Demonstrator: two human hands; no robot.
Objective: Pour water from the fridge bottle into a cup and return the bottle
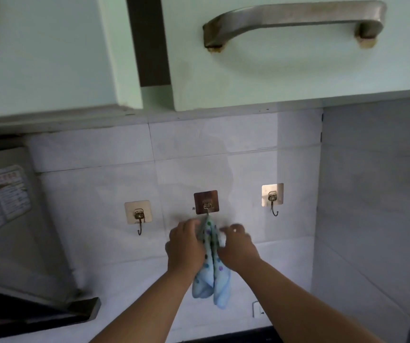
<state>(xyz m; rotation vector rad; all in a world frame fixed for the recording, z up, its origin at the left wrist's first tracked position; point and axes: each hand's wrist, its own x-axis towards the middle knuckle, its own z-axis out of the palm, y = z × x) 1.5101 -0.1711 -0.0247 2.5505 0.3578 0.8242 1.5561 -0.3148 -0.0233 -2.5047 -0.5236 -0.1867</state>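
Observation:
No bottle, cup or fridge is in view. A light blue towel (211, 280) with coloured dots hangs from the middle wall hook (206, 202) on the white tiles. My left hand (185, 246) presses against the towel's left side and my right hand (236, 246) against its right side, so the cloth is squeezed between both palms. The fingers of both hands curl around the fabric near its top.
Two more adhesive hooks, the left hook (138, 214) and the right hook (272, 197), hang bare. Pale green wall cabinets with a metal handle (295, 18) sit close overhead. A range hood (13, 219) juts out at left. A wall socket (258, 309) lies below the towel.

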